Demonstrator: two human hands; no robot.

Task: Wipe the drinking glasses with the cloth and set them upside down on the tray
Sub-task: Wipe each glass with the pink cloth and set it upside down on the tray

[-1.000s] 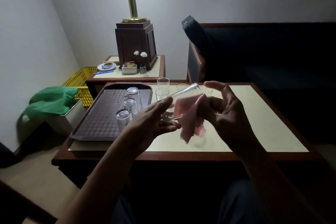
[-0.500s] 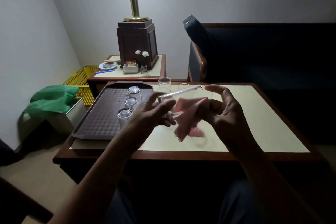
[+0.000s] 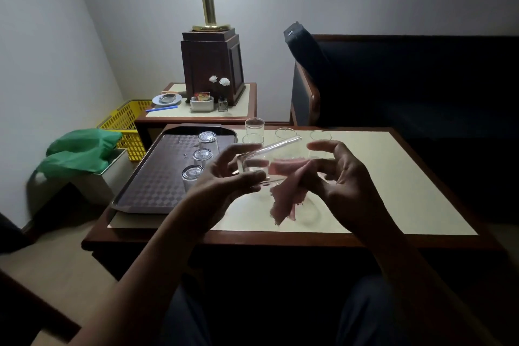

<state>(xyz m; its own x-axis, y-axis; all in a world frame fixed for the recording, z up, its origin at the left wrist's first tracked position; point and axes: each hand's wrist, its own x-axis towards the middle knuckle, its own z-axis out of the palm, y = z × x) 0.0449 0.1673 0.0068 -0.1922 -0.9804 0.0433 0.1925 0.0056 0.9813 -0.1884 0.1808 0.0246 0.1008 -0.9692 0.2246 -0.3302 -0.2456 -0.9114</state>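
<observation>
The left hand (image 3: 224,177) grips the glass (image 3: 261,160) sideways above the table (image 3: 393,177); the right hand (image 3: 337,177) pinches the pink cloth (image 3: 286,188) inside. Slow turning should wipe all around.

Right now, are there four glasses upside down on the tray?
No, only three upturned glasses stand on the tray; a fourth glass is in hand.

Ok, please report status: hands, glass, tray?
Left hand holds glass on its side. Right hand holds cloth at its mouth. Three glasses inverted on tray. Nothing in the way.
</observation>
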